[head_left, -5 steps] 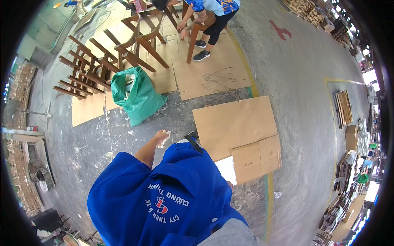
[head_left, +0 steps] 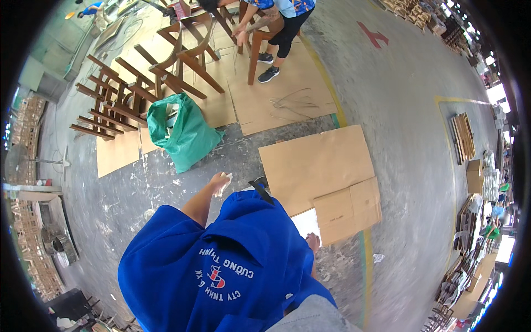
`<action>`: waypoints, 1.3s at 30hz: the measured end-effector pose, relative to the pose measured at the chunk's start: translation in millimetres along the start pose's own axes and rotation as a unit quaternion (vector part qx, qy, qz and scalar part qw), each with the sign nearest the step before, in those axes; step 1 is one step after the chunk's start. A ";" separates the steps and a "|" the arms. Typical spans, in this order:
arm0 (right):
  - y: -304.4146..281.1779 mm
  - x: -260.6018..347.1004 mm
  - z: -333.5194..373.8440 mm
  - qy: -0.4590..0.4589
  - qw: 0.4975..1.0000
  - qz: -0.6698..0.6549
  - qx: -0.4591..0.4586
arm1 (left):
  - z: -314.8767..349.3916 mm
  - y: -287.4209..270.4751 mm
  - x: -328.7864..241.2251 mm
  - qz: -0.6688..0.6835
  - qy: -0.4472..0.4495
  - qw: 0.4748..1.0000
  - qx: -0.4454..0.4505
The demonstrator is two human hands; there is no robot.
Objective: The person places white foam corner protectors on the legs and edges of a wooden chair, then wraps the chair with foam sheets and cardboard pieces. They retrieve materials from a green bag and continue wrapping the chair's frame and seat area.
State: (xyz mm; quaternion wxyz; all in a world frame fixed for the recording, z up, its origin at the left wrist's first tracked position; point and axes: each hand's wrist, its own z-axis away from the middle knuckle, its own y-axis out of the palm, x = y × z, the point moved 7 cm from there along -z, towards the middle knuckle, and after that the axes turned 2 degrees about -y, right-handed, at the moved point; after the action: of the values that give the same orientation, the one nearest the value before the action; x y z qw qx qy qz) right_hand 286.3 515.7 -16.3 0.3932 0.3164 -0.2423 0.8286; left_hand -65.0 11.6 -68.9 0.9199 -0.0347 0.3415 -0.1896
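Observation:
My left hand (head_left: 220,182) is out in front of my body, its fingers closed round a crumpled white cloth or piece of paper (head_left: 226,186). Low beside the blue shirt, my right hand (head_left: 313,242) is at the lower edge of a white sheet (head_left: 305,223), fingers curled. Whether it grips the sheet or something small is too tiny to make out. That sheet lies against a large flat piece of brown cardboard (head_left: 315,166) on the floor, with a smaller folded cardboard piece (head_left: 348,210) over its near right part.
A green sack (head_left: 188,138) stands ahead on the left, beside several brown wooden chairs (head_left: 182,66) on cardboard. A co-worker (head_left: 285,33) bends over a chair there. Loose straps (head_left: 293,102) lie on the cardboard near their feet. Stacked wood pieces (head_left: 463,138) are far right.
My right hand has come further into view, up onto the white sheet's lower edge. My left hand keeps its hold. The co-worker's hands have shifted slightly at the chair.

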 end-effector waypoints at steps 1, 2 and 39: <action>12.2 5.3 0.6 -0.002 0.999 -0.035 0.015 | -2.0 0.6 -7.3 0.004 0.013 1.000 0.006; 23.7 9.3 0.2 -0.004 0.997 -0.070 0.030 | -4.1 2.1 -13.6 0.005 -0.001 1.000 0.011; 43.0 -21.3 19.6 0.103 0.992 -0.066 -0.041 | -50.2 18.3 -100.8 -0.035 -0.004 0.993 0.111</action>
State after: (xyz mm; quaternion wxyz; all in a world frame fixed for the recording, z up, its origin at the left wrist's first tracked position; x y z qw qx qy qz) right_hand 268.7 467.7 -24.7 0.4828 0.2281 -0.2125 0.8183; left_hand -161.3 69.4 -48.7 0.9123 0.0544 0.3131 -0.2584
